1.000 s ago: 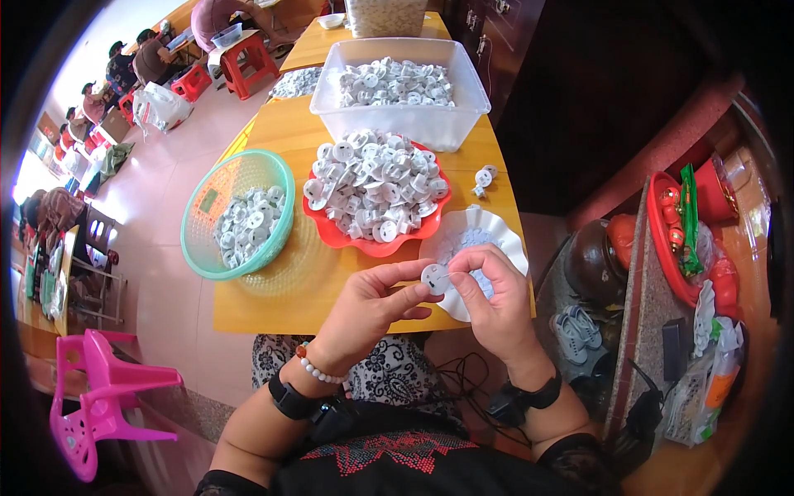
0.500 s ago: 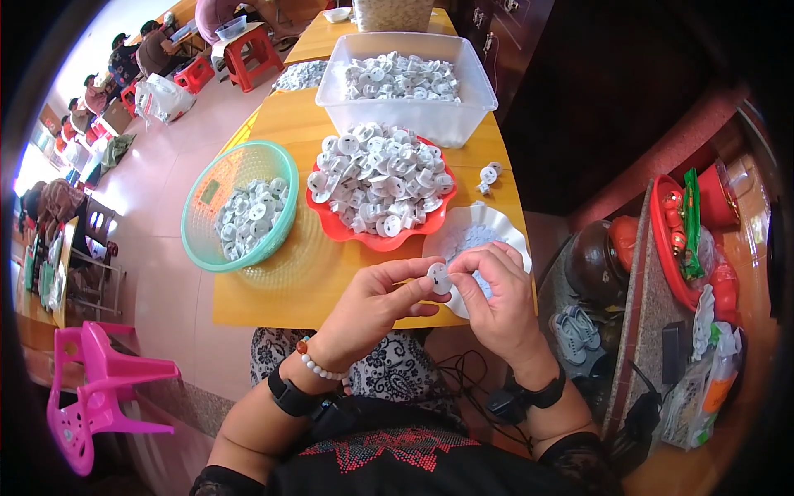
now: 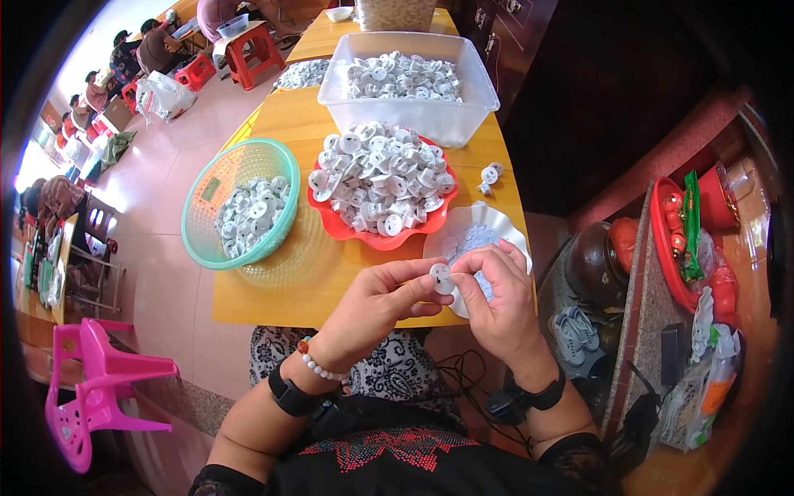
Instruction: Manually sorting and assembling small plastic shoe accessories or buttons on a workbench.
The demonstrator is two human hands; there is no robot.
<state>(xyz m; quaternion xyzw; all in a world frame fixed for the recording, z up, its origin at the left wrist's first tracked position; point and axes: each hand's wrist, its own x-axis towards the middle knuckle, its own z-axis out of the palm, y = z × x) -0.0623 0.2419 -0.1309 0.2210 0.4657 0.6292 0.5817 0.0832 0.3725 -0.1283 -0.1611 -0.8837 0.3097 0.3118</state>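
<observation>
Above the table's near edge, my left hand (image 3: 382, 296) pinches a small round white plastic part (image 3: 442, 279) between thumb and fingers, its flat slotted face turned up. My right hand (image 3: 500, 289) is closed, thumb and forefinger pressed together at the right edge of that part; whatever lies between those fingertips is hidden. Under the right hand sits a white wavy-edged dish (image 3: 514, 233) of tiny pale bluish pieces (image 3: 470, 240). A red scalloped bowl (image 3: 389, 241) just beyond is heaped with white plastic parts (image 3: 380, 178).
A green mesh basket (image 3: 192, 240) at left and a clear plastic bin (image 3: 413, 112) at the back hold more white parts. Several loose ones (image 3: 490, 175) lie on the wooden table (image 3: 273, 298). A pink plastic chair (image 3: 107, 376) stands left; people (image 3: 157, 50) sit far left.
Both hands stay in nearly the same place, still together on the round part. The part's face is turned very slightly; the whole view has shifted a little.
</observation>
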